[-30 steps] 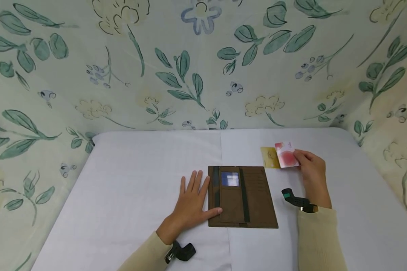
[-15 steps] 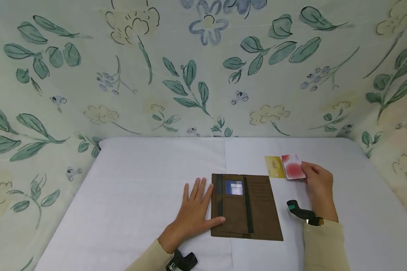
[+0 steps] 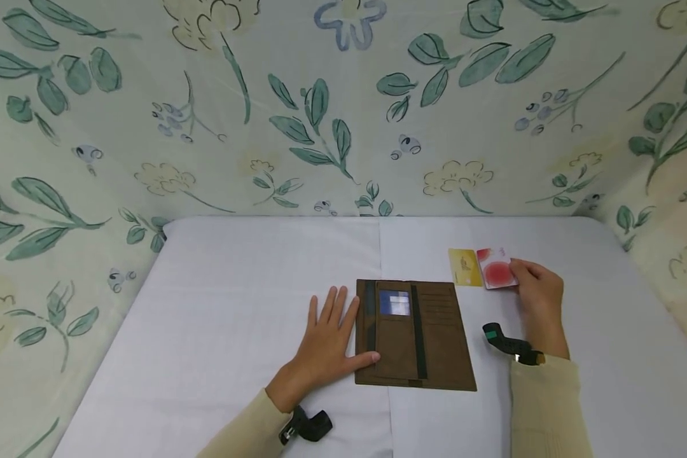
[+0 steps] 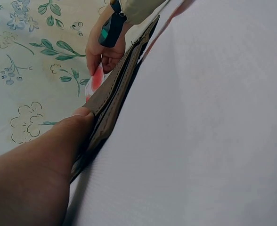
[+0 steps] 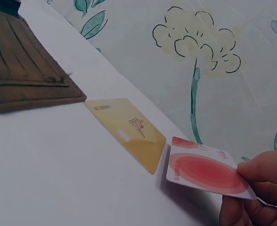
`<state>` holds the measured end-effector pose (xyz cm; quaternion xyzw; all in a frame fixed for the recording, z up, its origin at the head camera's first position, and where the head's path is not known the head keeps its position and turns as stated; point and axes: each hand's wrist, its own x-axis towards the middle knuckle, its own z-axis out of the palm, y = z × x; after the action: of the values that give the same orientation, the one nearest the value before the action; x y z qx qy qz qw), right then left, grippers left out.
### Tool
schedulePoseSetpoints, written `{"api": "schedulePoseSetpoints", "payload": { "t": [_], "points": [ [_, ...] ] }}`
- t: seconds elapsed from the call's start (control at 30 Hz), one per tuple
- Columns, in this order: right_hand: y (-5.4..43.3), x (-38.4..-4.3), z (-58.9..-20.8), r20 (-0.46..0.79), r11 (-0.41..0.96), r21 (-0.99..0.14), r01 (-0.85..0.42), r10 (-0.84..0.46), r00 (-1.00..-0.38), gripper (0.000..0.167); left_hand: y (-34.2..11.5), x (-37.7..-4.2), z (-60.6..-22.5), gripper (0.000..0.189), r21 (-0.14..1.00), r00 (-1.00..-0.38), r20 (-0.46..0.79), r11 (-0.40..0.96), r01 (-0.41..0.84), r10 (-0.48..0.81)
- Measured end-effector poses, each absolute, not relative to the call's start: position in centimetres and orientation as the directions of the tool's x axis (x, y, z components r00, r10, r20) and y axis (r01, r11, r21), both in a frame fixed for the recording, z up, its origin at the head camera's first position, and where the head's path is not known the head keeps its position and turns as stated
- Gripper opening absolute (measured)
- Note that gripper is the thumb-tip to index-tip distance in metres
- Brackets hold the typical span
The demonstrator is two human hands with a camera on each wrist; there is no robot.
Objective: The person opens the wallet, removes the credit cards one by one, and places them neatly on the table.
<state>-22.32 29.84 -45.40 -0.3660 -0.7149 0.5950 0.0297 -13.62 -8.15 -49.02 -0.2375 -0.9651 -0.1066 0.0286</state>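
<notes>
A brown wallet (image 3: 443, 343) lies spread flat on the white table, with a blue card (image 3: 394, 303) showing in a window pocket. My left hand (image 3: 323, 346) rests at its left edge, fingers straight and spread, the thumb lying on the wallet. With thumb and fingers, my right hand (image 3: 541, 296) pinches the right edge of a red and white card (image 3: 497, 268). In the right wrist view that card (image 5: 207, 172) is tilted slightly, a shadow beneath it. Just left of it a gold card (image 5: 129, 132) lies flat on the table near the wallet's corner.
White cloth covers the table (image 3: 235, 305). A floral curtain or sheet (image 3: 343, 127) rises behind its far edge and along both sides. Black wrist cameras are strapped to the left wrist (image 3: 306, 425) and right wrist (image 3: 509, 343).
My right hand has drawn the red and white card a little to the right, off the gold card it overlapped. The left hand keeps its place on the wallet. The head view shifted slightly.
</notes>
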Motion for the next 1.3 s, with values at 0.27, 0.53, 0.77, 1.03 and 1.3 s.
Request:
{"api": "schedulePoseSetpoints", "payload": {
  "t": [0.27, 0.53, 0.77, 1.03, 1.3],
  "points": [
    [29.4, -23.0, -45.4, -0.327, 0.118, -0.871, 0.478, 0.587, -0.74, 0.047, -8.3, -13.9, -48.9, 0.108, 0.17, -0.889, 0.105, 0.872, 0.458, 0.446],
    [29.7, -23.1, -45.3, -0.241, 0.242, -0.856, 0.456, 0.594, -0.768, 0.053, -8.0, -14.4, -48.5, 0.107, 0.179, -0.881, 0.124, 0.863, 0.473, 0.457],
    [29.6, -22.8, -44.9, -0.204, 0.319, -0.831, 0.456, 0.588, -0.783, 0.055, -8.0, -14.4, -48.4, 0.108, 0.175, -0.883, 0.121, 0.866, 0.469, 0.454],
    [29.6, -22.7, -44.4, -0.185, 0.361, -0.819, 0.445, 0.569, -0.802, 0.056, -7.9, -14.3, -48.6, 0.108, 0.178, -0.882, 0.129, 0.865, 0.47, 0.453],
    [29.6, -22.3, -45.7, -0.204, 0.368, -0.805, 0.464, 0.564, -0.8, 0.054, -8.1, -13.5, -49.2, 0.106, 0.191, -0.875, 0.143, 0.855, 0.483, 0.463]
  ]
}}
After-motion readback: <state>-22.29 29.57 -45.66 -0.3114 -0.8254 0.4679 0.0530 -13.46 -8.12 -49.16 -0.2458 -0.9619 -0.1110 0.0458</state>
